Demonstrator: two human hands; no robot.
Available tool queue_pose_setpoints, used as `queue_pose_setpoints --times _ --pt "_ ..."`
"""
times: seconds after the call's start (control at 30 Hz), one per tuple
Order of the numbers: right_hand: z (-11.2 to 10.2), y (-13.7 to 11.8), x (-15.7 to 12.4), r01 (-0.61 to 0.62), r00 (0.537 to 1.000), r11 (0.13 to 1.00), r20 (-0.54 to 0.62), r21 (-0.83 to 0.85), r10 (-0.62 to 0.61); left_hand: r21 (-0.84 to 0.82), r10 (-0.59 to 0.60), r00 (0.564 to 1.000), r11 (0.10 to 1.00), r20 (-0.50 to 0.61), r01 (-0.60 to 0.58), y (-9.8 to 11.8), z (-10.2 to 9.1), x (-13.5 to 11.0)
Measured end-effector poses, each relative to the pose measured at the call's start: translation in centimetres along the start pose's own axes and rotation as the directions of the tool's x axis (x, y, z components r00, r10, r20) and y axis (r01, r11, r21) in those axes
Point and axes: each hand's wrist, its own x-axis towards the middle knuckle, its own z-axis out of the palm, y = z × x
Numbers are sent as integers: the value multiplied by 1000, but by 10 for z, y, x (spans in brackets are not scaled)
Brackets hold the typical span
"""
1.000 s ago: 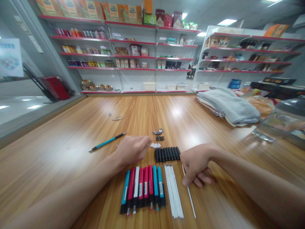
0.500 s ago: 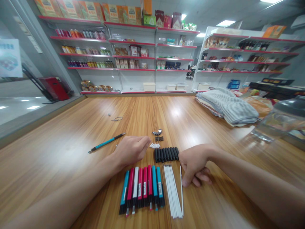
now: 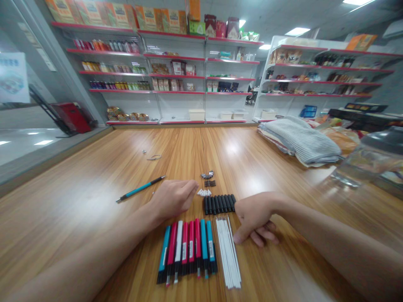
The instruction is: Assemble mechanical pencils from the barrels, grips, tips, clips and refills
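Observation:
My left hand (image 3: 176,197) rests on the table with its fingers pressed together; their tips lie beside several small white parts (image 3: 204,192), and whatever they may hold is hidden. My right hand (image 3: 256,216) is low over the table, thumb out and fingers loosely apart, nothing gripped. Its thumb touches the edge of a row of white pen refills (image 3: 227,253). Left of them lie several pen barrels (image 3: 189,247) in blue, pink and white. Black grip sleeves (image 3: 219,204) stand in a row between the hands, with small springs (image 3: 210,183) and metal tips (image 3: 207,174) beyond.
One assembled blue pen (image 3: 140,189) lies left of my left hand. Farther back is a thin loop (image 3: 154,157). Folded cloth (image 3: 300,138) and a clear water jug (image 3: 362,159) stand at the right. Stocked shelves (image 3: 176,75) line the far side of the wooden table (image 3: 103,163).
My right thumb has slid the outermost refill leftward, and it now lies against the others in the row. My left hand has stayed in place.

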Motion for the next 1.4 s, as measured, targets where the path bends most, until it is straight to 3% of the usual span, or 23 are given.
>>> queue_pose_setpoints --times 0.17,0.83,1.1,1.2,1.3,1.4 --pt "0 1 -1 43 999 999 20 -7 -43 10 -6 1000 1000 2 6 0 0 0" --pt "4 -3 -1 2 998 999 -56 -32 -4 8 -9 1000 1000 -1 9 0 0 -1" --pt "2 -3 1 11 999 1000 -34 -21 -12 -34 -4 1000 999 2 4 0 0 -1" --pt "-3 4 1 78 996 996 40 39 -79 -98 -46 999 994 -11 45 3 -1 -1" --pt "-13 24 1 231 960 946 105 225 -260 -318 -187 982 934 -42 164 8 -2 0" --pt "-25 52 4 482 848 732 -47 481 -528 -631 -407 913 714 -23 303 8 -2 2"
